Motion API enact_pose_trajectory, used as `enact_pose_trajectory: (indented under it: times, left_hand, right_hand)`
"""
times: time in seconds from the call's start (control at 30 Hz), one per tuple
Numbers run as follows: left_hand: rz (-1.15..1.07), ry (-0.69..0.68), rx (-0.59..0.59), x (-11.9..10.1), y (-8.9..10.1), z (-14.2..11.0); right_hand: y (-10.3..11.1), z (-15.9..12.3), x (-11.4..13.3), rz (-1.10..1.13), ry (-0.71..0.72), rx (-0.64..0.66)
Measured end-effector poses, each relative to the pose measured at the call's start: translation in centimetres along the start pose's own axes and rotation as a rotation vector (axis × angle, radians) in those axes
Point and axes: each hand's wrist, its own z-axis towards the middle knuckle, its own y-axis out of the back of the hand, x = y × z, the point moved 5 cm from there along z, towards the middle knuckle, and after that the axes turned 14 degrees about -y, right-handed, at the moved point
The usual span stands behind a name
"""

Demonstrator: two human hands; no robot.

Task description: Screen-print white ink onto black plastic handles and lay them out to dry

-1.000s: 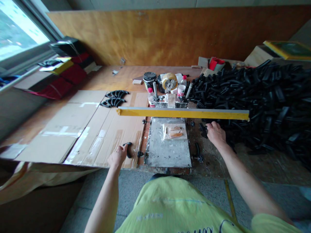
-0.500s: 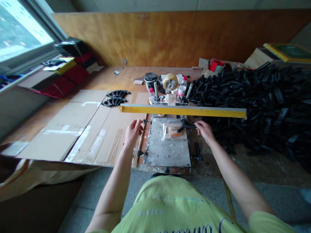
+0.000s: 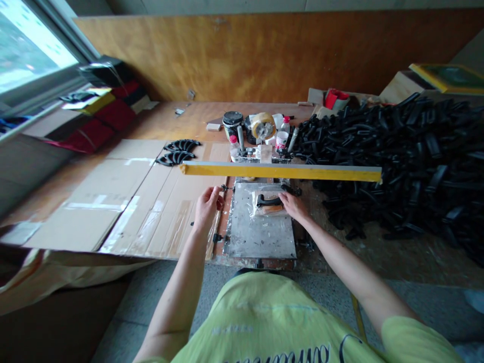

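Note:
My right hand (image 3: 293,205) has its fingers closed on one end of a black curved plastic handle (image 3: 268,201). The handle lies over a small tan block (image 3: 270,208) wrapped in clear tape. That block sits on a flat grey metal plate (image 3: 260,237). To the left of the plate, my left hand (image 3: 207,204) hovers with curled fingers near a small black knob (image 3: 224,187). What those fingers hold, if anything, is hidden. A yellow-edged frame (image 3: 280,173), seen edge-on, is raised across the plate's far side.
Black plastic handles form a big pile (image 3: 378,146) on the right. Several more lie in rows (image 3: 176,152) on flattened cardboard (image 3: 109,186) at left. Behind the frame stand a dark tub (image 3: 232,123), a tape roll (image 3: 263,126) and bottles with red caps (image 3: 233,146).
My right hand has moved left over the plate with the black handle, which now lies level along the tan block. The left hand has barely moved.

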Motion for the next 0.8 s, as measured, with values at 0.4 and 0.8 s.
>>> enact_pose_trajectory:
  times: [0.4,0.8]
  left_hand:
    - [-0.065,-0.12,-0.051,-1.7,0.4,1.0]
    - [-0.131,-0.196,-0.077,-4.9,-1.8,0.9]
  right_hand:
    - [5.1,-1.4,-1.4,-0.232,0.138,-0.317]
    - [-2.0,-1.9,2.9,-0.011,0.445,0.024]
